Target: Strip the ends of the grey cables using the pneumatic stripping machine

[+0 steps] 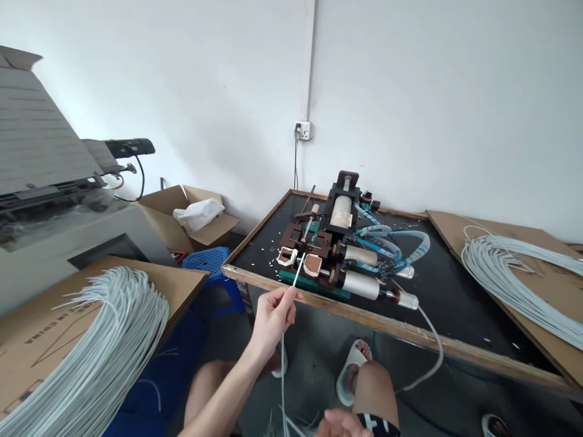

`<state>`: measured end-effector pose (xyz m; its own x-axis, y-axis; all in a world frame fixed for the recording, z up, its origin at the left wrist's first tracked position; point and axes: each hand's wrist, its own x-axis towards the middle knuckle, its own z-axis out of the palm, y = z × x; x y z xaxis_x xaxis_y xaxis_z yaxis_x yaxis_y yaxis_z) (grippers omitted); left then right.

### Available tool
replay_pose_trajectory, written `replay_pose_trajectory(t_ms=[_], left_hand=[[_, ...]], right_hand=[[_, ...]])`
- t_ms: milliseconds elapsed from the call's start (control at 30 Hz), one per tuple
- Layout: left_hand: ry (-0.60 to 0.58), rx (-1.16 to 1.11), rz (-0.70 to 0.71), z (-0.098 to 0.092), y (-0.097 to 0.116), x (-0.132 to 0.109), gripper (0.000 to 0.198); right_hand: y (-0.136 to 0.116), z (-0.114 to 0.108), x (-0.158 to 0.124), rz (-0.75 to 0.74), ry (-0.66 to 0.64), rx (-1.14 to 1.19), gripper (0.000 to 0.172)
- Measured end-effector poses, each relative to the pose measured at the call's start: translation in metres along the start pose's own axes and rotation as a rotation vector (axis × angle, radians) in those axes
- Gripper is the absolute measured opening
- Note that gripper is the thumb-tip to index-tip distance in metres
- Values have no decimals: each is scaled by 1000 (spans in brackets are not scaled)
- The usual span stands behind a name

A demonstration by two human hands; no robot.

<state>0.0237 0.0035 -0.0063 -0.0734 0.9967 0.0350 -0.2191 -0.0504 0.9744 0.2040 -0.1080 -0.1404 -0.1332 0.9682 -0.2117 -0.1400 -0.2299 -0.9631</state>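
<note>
My left hand (273, 315) is pinched shut on a thin white cable (297, 276), whose end points up into the front of a small pneumatic machine (339, 249) on the black-topped table (455, 303). The cable hangs down from my fingers past my knee. My right hand (341, 423) shows only partly at the bottom edge, near my right knee, by loose white cable ends; its fingers are hidden.
A large bundle of white cables (98, 346) lies on a cardboard box at the left. Another cable bundle (514, 279) rests on cardboard at the right. A grey machine (50, 200), an open carton (191, 218) and a blue stool (209, 264) stand behind.
</note>
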Motion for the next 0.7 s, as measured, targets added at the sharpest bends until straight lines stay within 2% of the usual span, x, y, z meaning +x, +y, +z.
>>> replay_pose_trajectory(t_ms=[100,167,433,700], left_hand=[[24,-22,21,2,-2,8,42],[26,-36,26,4,-3,14,40],[45,-98,25,4,-7,29,40],[44,-128,1,5,-5,28,40]], right_hand=[[5,-26,43,22,67,-115,44],[9,-37,59,32,119,-182,33],[23,-44,58,39,310,-338,31],[17,-36,60,54,434,-324,32]])
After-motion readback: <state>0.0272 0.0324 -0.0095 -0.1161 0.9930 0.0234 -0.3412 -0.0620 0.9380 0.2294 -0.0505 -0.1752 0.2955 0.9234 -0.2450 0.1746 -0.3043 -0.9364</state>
